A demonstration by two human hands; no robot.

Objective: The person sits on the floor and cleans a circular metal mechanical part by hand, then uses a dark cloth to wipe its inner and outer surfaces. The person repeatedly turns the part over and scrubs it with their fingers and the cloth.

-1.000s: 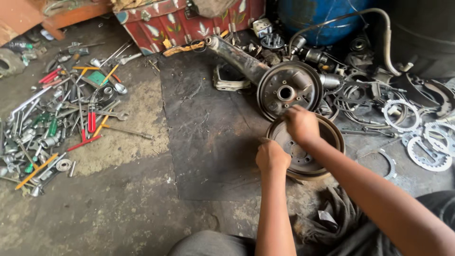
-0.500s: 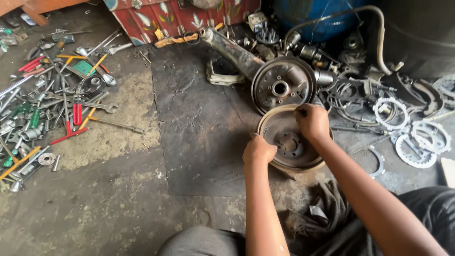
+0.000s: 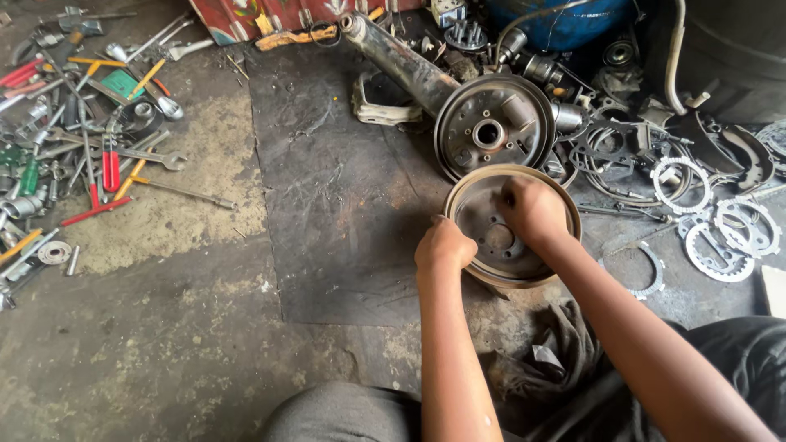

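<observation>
Nearest to us, our knees in dark grey trousers (image 3: 344, 417) fill the bottom edge, and a crumpled dark rag (image 3: 550, 360) lies on the floor just right of the left forearm. Both arms reach away from us to a round, rusty metal brake drum (image 3: 471, 214) that lies open side up at the right edge of a black rubber mat (image 3: 344, 196).

Our left hand (image 3: 443, 245) is curled shut on the near left rim of the drum, fingers closed over the edge. Our right hand (image 3: 534, 209) sits inside the drum, fingers bent and pressed down against its inner face near the far wall; we cannot tell whether it holds anything between them.

Just beyond the drum stands a round grey backing plate (image 3: 494, 135) with a centre hole, tilted toward us and fixed to the end of a long greasy axle tube (image 3: 397, 61) that runs up and left. To the right, flat toothed metal rings (image 3: 720, 241) and gaskets lie scattered on the concrete. Well apart to the left is a loose heap of spanners, sockets and red-handled pliers (image 3: 110, 168). At the far edge we see a red painted metal box (image 3: 246, 16) and a blue drum (image 3: 565, 20).
</observation>
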